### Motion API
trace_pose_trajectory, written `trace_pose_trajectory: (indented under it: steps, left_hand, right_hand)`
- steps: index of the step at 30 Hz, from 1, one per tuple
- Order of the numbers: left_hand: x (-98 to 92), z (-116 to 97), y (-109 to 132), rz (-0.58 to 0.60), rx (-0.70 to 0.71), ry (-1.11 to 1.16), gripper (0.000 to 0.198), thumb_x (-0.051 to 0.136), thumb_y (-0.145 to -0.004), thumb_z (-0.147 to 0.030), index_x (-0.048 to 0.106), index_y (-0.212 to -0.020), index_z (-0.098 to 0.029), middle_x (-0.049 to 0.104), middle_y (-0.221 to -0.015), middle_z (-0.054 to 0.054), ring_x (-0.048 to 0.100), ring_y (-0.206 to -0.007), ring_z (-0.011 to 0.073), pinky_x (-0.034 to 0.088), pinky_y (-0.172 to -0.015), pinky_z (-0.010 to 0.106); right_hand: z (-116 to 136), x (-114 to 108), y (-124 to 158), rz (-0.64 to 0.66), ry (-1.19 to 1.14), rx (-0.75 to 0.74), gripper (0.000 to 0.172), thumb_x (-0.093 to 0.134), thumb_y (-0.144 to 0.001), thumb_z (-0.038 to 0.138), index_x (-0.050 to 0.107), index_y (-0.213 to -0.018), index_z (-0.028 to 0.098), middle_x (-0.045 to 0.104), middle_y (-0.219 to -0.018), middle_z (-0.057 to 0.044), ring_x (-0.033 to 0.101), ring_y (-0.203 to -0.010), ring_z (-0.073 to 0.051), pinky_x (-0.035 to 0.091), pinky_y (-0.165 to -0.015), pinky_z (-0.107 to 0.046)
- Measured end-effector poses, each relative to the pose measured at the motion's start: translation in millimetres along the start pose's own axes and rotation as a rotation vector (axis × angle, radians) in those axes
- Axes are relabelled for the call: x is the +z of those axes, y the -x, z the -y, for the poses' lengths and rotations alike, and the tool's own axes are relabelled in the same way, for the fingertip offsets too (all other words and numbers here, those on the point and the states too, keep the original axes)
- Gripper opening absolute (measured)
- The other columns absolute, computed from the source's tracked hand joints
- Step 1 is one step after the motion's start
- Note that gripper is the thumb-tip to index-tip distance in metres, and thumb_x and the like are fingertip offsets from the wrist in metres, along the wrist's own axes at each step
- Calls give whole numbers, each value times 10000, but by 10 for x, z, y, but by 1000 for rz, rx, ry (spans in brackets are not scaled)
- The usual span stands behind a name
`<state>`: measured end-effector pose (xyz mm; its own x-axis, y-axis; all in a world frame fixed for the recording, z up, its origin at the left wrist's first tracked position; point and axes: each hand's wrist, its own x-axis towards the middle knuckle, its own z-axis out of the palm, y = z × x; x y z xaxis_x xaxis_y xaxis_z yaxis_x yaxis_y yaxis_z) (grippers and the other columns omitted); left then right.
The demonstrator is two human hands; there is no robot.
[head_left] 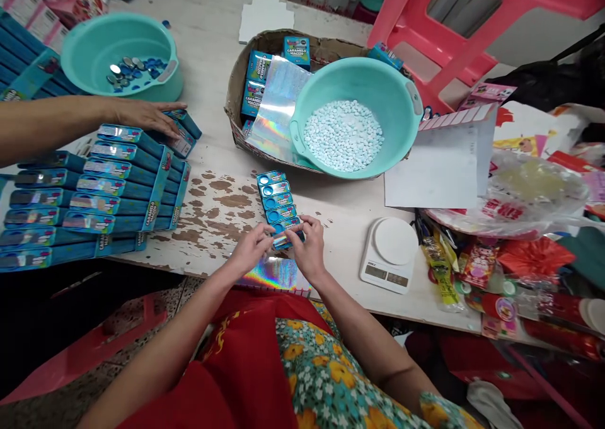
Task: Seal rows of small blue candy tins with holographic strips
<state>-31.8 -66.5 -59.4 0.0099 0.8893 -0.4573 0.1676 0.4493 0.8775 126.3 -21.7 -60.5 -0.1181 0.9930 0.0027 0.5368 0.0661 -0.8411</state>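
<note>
A short row of small blue candy tins [276, 202] lies on the worn white table [212, 51] in front of me. My left hand [251, 247] and my right hand [308, 249] both pinch the nearest tin at the row's near end, fingers curled on its two sides. A holographic foil sheet [276, 273] lies under my wrists at the table edge. Just beyond the row sits a teal basin of white candies [345, 133].
Another person's hand [142, 115] rests on stacked blue cartons [118, 177] at left. A second teal basin [120, 54] holds tins at back left. A cardboard box [236, 82] holds blue packs. A white scale [390, 252], paper sheet [435, 164] and candy bags [520, 196] crowd the right.
</note>
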Motion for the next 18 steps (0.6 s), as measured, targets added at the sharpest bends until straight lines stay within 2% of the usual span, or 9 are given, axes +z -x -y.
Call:
trace_pose_trajectory:
  steps: [2,4,7,11,15,18]
  left_hand:
    - [-84,7,-86,-50,46,-44,196,469,-819,-297,489,-989,-201,493,-595,-62,484,-537,103,376,-523,198]
    - [-108,38,-160,-78,73,-104,122,462,-816,-276,467,-917,-208,486,-601,-62,477,-544,101,364,-527,196]
    - [-58,127,-246,-97,88,-86,67,440,-821,-257,417,-868,-215,495,-619,-62,487,-559,102,377,-548,200]
    - [70,216,-351,-165,-2,-76,46,389,-838,-238,374,-878,-220,511,-615,-56,521,-563,123,398,-552,219]
    - [156,286,-355,-232,-155,-488,140,409,-849,-250,422,-978,-196,597,-726,22,578,-658,191,386,-586,274]
    - [178,390,-188,-233,-184,-769,223,406,-876,-328,478,-1017,-173,632,-862,91,588,-804,239,394,-664,314]
  right_hand:
    - [-55,167,-75,-37,35,11,108,600,-792,285,611,-732,195,500,-1096,-88,447,-1091,-231,369,-943,-387]
    - [-125,269,-115,-52,34,35,122,590,-788,284,594,-715,186,490,-1089,-98,449,-1091,-232,374,-939,-380]
    - [-218,332,-127,-67,-38,87,116,593,-768,295,559,-759,185,510,-1035,-90,493,-1025,-214,410,-894,-355]
    - [-255,334,-157,-70,-119,205,295,657,-690,314,496,-908,197,571,-887,-25,550,-810,-178,460,-746,-317]
    - [-274,266,-226,-35,-117,171,184,588,-751,311,515,-881,202,604,-845,-16,571,-790,-174,461,-756,-326]
    - [-353,114,-149,-58,-246,161,250,511,-822,330,506,-1034,198,615,-1019,-66,578,-910,-178,474,-784,-324]
